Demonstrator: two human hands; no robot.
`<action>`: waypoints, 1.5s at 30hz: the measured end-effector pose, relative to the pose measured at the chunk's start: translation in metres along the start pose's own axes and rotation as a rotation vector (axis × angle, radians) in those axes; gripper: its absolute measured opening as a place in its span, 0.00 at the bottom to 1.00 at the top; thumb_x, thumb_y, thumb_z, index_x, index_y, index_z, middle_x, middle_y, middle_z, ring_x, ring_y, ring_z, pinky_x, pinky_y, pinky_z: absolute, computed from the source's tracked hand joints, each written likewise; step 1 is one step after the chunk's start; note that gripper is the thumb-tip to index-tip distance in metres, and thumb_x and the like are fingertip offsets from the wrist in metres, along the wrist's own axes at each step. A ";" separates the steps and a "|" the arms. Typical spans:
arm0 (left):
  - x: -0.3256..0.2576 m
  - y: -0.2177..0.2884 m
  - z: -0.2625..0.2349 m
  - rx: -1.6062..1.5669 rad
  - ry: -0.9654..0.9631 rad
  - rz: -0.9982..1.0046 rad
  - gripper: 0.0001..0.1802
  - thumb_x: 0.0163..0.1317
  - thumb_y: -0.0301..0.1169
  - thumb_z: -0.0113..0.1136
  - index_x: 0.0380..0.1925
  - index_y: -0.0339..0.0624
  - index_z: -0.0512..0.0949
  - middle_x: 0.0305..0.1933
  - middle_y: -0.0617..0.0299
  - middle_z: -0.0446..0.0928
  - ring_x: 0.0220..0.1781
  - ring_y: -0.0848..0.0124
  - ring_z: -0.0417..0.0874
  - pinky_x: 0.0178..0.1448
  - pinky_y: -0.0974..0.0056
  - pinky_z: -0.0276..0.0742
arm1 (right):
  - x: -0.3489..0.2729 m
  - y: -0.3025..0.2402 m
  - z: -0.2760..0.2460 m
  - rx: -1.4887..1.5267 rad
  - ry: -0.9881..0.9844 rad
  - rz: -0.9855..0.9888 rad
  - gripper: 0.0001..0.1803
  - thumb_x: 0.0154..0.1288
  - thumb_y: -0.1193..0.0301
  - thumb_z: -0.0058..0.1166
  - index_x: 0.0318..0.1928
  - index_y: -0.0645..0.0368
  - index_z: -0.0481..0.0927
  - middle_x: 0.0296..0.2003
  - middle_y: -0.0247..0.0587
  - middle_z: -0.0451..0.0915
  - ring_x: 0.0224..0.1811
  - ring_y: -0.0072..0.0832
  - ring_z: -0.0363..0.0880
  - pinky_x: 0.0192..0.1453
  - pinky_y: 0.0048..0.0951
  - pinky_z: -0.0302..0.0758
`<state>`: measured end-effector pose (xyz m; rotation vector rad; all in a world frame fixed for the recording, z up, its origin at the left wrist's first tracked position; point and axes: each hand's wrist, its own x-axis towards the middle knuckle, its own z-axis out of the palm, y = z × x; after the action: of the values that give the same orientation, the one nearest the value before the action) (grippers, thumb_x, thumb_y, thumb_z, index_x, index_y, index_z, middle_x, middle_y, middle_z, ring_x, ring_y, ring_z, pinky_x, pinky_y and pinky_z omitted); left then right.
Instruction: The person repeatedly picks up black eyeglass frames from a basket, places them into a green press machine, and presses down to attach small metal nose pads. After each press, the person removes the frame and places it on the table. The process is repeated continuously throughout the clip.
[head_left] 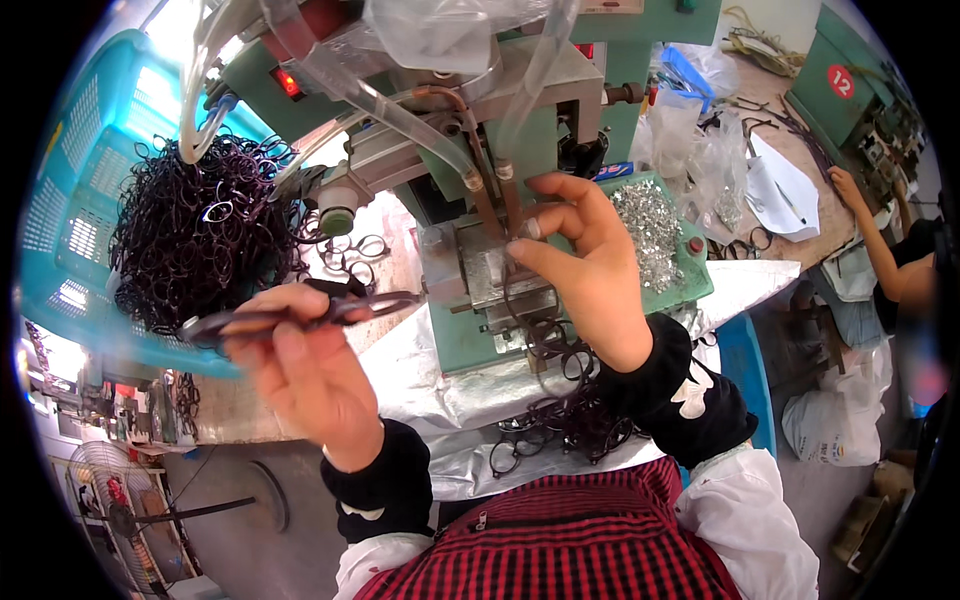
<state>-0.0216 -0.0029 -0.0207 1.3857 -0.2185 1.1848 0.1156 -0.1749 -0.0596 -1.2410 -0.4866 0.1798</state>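
My left hand (305, 385), smeared by motion, is closed on a dark eyeglass frame (345, 310), held left of the green machine's metal fixture (500, 270). My right hand (590, 265) reaches to that fixture, beside the lower ends of two feed tubes (490, 200). Its thumb and a fingertip come together there in a pinch. What they hold, if anything, is too small to make out. Below the right hand, several dark eyeglass frames (560, 345) hang at the front of the machine.
A turquoise basket (70, 200) heaped with dark eyeglass frames (200, 230) stands at left. Right of the machine sits a green tray (690, 285) of small silvery parts (645, 230). More frames (590, 420) rest near my lap. Another person's hand (848, 188) touches the bench at far right.
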 end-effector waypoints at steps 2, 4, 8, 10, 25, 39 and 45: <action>0.023 0.012 0.013 0.140 -0.207 0.125 0.09 0.77 0.31 0.50 0.53 0.42 0.69 0.46 0.54 0.76 0.43 0.67 0.78 0.47 0.57 0.82 | 0.000 -0.006 0.007 0.080 0.002 0.032 0.28 0.56 0.83 0.62 0.59 0.65 0.73 0.37 0.32 0.83 0.42 0.19 0.78 0.52 0.22 0.71; 0.034 -0.003 0.023 0.363 -0.016 0.021 0.08 0.77 0.29 0.48 0.50 0.38 0.69 0.43 0.52 0.76 0.43 0.65 0.79 0.45 0.55 0.85 | -0.004 -0.015 0.016 0.129 0.031 0.093 0.28 0.56 0.83 0.61 0.60 0.65 0.73 0.40 0.36 0.83 0.45 0.20 0.79 0.54 0.24 0.72; 0.026 -0.007 0.022 0.215 -0.113 0.140 0.06 0.76 0.27 0.48 0.46 0.37 0.68 0.43 0.50 0.77 0.39 0.64 0.80 0.43 0.56 0.86 | -0.020 -0.030 0.014 0.016 0.016 0.024 0.31 0.58 0.84 0.59 0.64 0.67 0.70 0.49 0.42 0.83 0.52 0.23 0.80 0.60 0.25 0.72; 0.007 -0.010 0.028 0.220 -0.232 0.255 0.06 0.70 0.23 0.51 0.46 0.38 0.71 0.42 0.47 0.81 0.34 0.62 0.82 0.41 0.56 0.85 | -0.023 -0.032 -0.005 -0.285 -0.082 -0.161 0.26 0.57 0.81 0.60 0.59 0.64 0.77 0.55 0.49 0.80 0.57 0.35 0.80 0.64 0.34 0.73; -0.031 -0.039 0.035 0.552 -0.723 0.639 0.15 0.47 0.20 0.71 0.35 0.38 0.77 0.49 0.52 0.85 0.38 0.54 0.88 0.39 0.53 0.89 | 0.013 0.046 -0.106 -1.372 -0.251 -0.537 0.08 0.57 0.72 0.60 0.39 0.56 0.79 0.58 0.48 0.77 0.68 0.49 0.70 0.55 0.49 0.76; 0.012 0.021 -0.087 1.479 -0.026 0.197 0.04 0.60 0.23 0.67 0.35 0.39 0.86 0.50 0.58 0.82 0.52 0.60 0.77 0.57 0.60 0.72 | -0.005 0.027 -0.102 -0.824 0.210 -0.335 0.07 0.60 0.80 0.62 0.40 0.63 0.86 0.36 0.42 0.86 0.40 0.34 0.84 0.48 0.30 0.77; -0.016 -0.124 -0.183 1.912 -0.382 -0.085 0.04 0.48 0.30 0.68 0.26 0.45 0.87 0.46 0.58 0.81 0.52 0.53 0.74 0.57 0.54 0.71 | -0.005 0.035 -0.099 -0.744 0.230 -0.269 0.07 0.58 0.80 0.63 0.39 0.62 0.86 0.34 0.44 0.85 0.39 0.37 0.84 0.47 0.32 0.77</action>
<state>-0.0290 0.1707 -0.1593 3.1708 0.9909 0.8479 0.1604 -0.2507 -0.1168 -1.8721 -0.5320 -0.4074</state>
